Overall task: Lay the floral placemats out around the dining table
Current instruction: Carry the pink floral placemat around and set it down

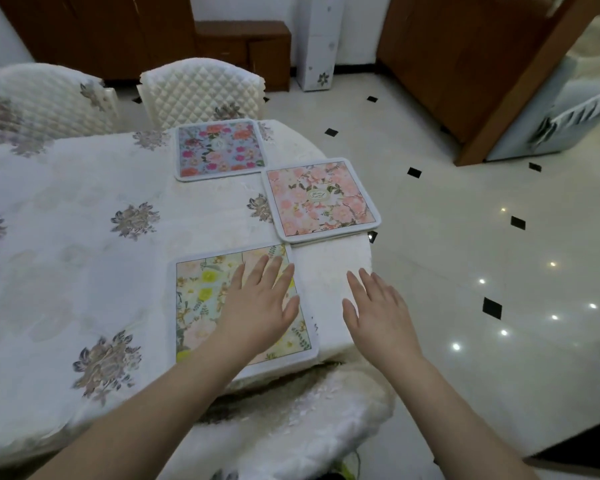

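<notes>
White embroidered cloth [84, 237] covers the dining table, with grey-brown flower sprays stitched across it; the cloth hangs over the table's right edge just beyond the right hand [378, 317]. Past the far edge of the table stand two chairs in quilted cream covers, one [201, 91] straight ahead of the left hand [260, 303] and another [42, 98] well off to its left. Glossy pale floor tiles [465, 237] with small black diamond insets spread out to the right of the right hand, catching bright spots of ceiling light. Dark wooden cabinets [465, 57] line the back wall.

Three floral placemats lie on the cloth. The yellow-and-green placemat [201, 306] is nearest: the left hand rests flat on its right half, fingers spread and open, gripping nothing. The right hand hovers just beside that mat's right edge, over the draped cloth, also open with fingers loosely spread and nothing in it; whether it touches the cloth cannot be told. Ahead of the right hand, past its fingertips, sits the pink blossom placemat [321, 199], lying at the table's right edge with its near corner jutting slightly over the drop; it seems to rest on further mats beneath, whose edges show at its near side. Farther ahead of the left hand, close to the nearer chair, lies the blue placemat with red and pink flowers [220, 148], its near right corner almost meeting the pink mat's far left corner.
</notes>
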Demonstrator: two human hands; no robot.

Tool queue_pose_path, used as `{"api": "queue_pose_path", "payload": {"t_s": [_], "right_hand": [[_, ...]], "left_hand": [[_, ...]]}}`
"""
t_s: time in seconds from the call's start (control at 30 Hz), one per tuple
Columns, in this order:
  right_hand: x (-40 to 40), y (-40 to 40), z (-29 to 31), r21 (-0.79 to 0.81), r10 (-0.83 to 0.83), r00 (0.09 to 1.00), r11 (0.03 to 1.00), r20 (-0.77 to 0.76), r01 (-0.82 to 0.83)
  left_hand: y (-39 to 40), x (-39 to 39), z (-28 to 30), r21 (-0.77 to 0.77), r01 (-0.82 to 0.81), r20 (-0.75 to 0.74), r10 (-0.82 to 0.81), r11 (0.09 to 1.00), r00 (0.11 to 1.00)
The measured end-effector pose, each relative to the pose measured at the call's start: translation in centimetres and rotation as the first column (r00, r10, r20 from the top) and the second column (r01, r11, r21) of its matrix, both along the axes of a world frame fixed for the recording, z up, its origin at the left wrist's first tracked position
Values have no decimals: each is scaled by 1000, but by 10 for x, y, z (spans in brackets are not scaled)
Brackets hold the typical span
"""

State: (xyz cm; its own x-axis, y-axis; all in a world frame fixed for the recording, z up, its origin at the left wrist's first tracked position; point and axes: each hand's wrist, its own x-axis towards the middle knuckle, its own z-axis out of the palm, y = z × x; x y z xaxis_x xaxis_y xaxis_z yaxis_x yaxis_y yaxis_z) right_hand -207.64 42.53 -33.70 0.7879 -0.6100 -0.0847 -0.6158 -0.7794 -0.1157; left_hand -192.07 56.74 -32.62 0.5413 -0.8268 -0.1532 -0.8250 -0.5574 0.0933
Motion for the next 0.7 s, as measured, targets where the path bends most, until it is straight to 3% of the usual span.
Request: {"api": "queue_pose_path", "payload": {"t_s": [0.3,0.7], "right_hand": [[-58,-63,-8,14,-93,994,996,64,92],[-93,-118,-8,24,-65,995,998,75,63]], "left_hand": [[-78,-59,5,49,57,25,-58,997,998],[-137,-90,8,54,59,41,-61,997,997]]}}
